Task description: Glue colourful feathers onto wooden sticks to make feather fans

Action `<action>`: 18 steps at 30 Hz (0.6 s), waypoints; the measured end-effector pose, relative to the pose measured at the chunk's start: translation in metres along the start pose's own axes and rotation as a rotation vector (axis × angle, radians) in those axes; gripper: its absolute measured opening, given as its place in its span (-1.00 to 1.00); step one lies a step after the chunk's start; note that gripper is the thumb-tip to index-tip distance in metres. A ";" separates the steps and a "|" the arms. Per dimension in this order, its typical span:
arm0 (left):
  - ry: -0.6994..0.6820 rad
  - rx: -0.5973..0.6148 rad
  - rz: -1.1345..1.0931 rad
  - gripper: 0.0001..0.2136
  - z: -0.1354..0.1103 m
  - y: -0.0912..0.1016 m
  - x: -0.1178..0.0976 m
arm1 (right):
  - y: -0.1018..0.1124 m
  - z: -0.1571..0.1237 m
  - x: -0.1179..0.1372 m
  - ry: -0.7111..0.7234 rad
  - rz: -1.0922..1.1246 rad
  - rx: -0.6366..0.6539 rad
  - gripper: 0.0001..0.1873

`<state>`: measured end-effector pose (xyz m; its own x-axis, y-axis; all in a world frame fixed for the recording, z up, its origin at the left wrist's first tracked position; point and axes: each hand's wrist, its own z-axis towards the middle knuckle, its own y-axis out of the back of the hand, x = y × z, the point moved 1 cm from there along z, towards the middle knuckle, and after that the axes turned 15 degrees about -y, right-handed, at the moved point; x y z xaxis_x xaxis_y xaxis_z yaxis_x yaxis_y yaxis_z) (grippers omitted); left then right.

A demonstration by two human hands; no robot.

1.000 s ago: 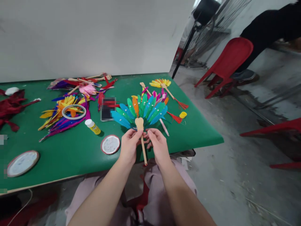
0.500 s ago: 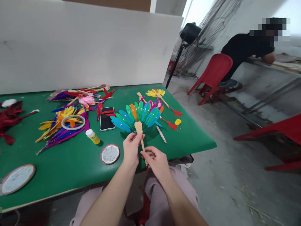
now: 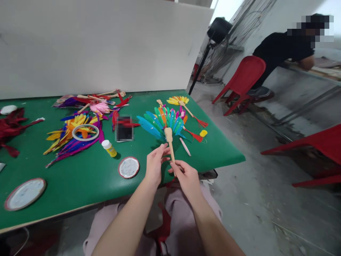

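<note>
A feather fan (image 3: 168, 135) with blue, green and orange feathers and a wooden handle is held up over the near table edge. My right hand (image 3: 185, 174) pinches the lower handle, and a red tassel hangs below it. Beside the handle is my left hand (image 3: 156, 161), its fingers apart; whether a fingertip touches the wood I cannot tell. Past this fan lie a yellow feather fan (image 3: 178, 101) and another with a red tassel (image 3: 196, 136). Tweezers (image 3: 185, 147) rest to the right of the held fan.
On the green table (image 3: 87, 177) are a glue bottle (image 3: 109, 148), two round lids (image 3: 129, 167), a tape roll (image 3: 74, 133) over loose feathers, a blurred phone (image 3: 124, 129) and a yellow piece (image 3: 203, 133). A white board (image 3: 106, 46) stands behind. Rightward, a person (image 3: 277, 49) sits on a red chair (image 3: 243, 80).
The fan has turned, its feathers now leaning more to the left. My left hand has loosened from the handle's top and moved slightly off it. The view has shifted a little.
</note>
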<state>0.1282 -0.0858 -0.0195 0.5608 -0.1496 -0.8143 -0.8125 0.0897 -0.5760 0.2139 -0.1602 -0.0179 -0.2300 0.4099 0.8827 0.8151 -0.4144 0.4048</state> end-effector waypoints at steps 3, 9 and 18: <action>0.005 0.006 0.010 -0.59 -0.002 0.003 0.001 | 0.018 0.007 0.002 0.026 -0.034 -0.093 -0.67; -0.012 0.031 0.065 -0.70 -0.003 0.006 0.005 | 0.088 0.036 0.017 0.076 -0.154 -0.377 -0.65; -0.001 0.093 0.128 -0.75 -0.003 0.002 0.011 | 0.157 0.101 0.023 0.049 -0.572 -0.554 -0.72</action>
<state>0.1321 -0.0904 -0.0296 0.4538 -0.1302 -0.8815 -0.8592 0.1985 -0.4716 0.3903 -0.1337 0.0423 -0.5666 0.6500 0.5064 0.1834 -0.4997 0.8466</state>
